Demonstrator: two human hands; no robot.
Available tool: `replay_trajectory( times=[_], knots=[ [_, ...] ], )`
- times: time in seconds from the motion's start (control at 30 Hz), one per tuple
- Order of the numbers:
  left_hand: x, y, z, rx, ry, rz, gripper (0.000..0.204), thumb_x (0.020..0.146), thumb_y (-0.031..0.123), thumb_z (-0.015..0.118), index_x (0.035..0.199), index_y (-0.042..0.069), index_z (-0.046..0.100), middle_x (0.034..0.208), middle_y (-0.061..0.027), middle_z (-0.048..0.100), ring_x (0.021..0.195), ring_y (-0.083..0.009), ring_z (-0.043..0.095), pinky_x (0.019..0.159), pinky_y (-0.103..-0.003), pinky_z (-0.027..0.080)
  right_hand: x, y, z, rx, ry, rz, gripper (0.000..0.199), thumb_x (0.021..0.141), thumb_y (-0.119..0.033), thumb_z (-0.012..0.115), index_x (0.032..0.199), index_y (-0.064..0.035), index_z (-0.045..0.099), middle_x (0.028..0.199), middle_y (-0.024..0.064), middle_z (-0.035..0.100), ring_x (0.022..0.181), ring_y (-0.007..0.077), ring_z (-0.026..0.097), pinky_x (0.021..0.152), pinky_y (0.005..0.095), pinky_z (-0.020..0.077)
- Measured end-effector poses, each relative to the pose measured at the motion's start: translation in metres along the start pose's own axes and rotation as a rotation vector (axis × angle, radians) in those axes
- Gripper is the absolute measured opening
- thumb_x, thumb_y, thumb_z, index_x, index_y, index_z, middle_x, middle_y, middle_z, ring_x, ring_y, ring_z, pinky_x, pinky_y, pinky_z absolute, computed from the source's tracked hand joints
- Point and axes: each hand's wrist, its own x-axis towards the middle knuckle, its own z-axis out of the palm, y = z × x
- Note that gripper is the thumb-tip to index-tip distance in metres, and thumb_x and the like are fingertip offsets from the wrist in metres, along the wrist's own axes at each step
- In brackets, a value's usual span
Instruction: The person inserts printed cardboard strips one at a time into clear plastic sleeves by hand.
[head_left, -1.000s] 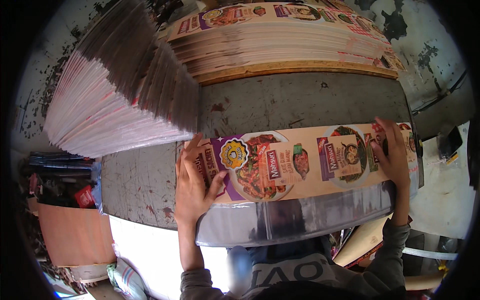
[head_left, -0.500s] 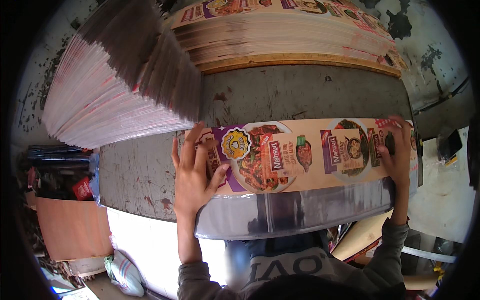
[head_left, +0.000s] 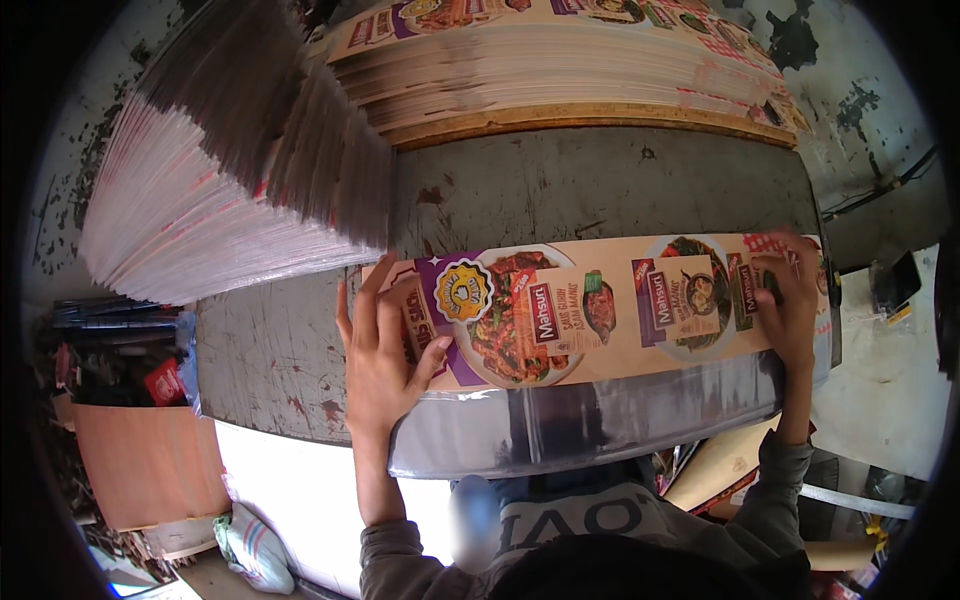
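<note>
Head view: a printed carton blank (head_left: 600,310) lies flat at the near edge of the grey bench (head_left: 600,190). Left hand (head_left: 385,350) presses its left end, fingers spread; right hand (head_left: 790,295) curls over the right end. Looks like squaring it up; next it needs an even two-handed lift or slide.

left hand (head_left: 378,358) and right hand (head_left: 790,300) flat, fingers spread
</note>
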Motion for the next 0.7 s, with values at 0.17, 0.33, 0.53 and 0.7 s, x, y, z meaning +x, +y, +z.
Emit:
replay_trajectory(
  times=[0.17,0.33,0.53,0.7],
  knots=[
    [0.001,0.0,-0.002,0.094,-0.053,0.011,0.042,0.078,0.045,0.061,0.096,0.006,0.061,0.129,-0.0167,0.043,0.12,-0.0308,0.041,0.106,-0.054,0.014,0.002,0.0,-0.002,0.052,-0.013,0.05,0.04,0.082,-0.043,0.055,0.093,-0.0042,0.054,0.116,0.015,0.047,0.106,0.032,0.045,0.088,0.0413,0.0374],
    [0.003,0.001,-0.006,0.14,0.049,0.061,0.045,0.078,0.046,0.059,0.095,0.005,0.061,0.125,-0.0172,0.047,0.117,-0.0313,0.045,0.105,-0.052,0.019,0.001,0.006,-0.002,0.014,0.044,0.081,0.041,0.082,-0.042,0.053,0.099,-0.004,0.054,0.118,0.0156,0.046,0.107,0.0323,0.044,0.089,0.0402,0.0362],
    [0.004,-0.003,0.002,0.023,-0.043,-0.04,0.059,0.079,0.051,0.055,0.112,0.003,0.051,0.126,-0.0177,0.045,0.12,-0.0342,0.042,0.103,-0.05,0.023,0.003,0.009,0.002,0.027,-0.006,0.074,0.046,0.083,-0.037,0.05,0.115,-0.0046,0.048,0.118,0.017,0.045,0.109,0.0351,0.043,0.092,0.0415,0.0334],
    [0.004,-0.005,0.004,0.065,-0.029,-0.041,0.064,0.077,0.05,0.056,0.12,0.004,0.045,0.126,-0.0171,0.045,0.119,-0.0353,0.042,0.102,-0.051,0.024,0.004,0.008,0.002,0.02,-0.105,0.134,0.049,0.084,-0.036,0.048,0.12,-0.0034,0.045,0.119,0.0183,0.044,0.11,0.0354,0.043,0.092,0.0417,0.0331]
  ],
)
